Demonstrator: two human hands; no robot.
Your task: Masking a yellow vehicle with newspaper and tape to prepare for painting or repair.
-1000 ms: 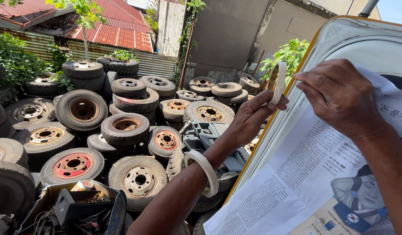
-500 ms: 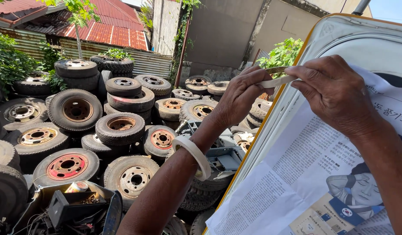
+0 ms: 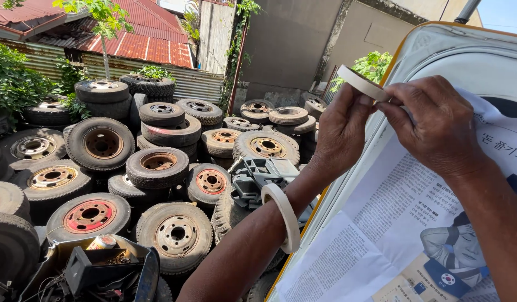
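Masking is the step in hand: the left hand (image 3: 339, 131) pinches a pale strip of masking tape (image 3: 363, 84) against the right hand (image 3: 432, 126), whose fingers grip its other end, above printed newspaper (image 3: 381, 223) covering a white yellow-edged panel (image 3: 471, 56). Next, I judge, pressing it flat onto the paper's edge.
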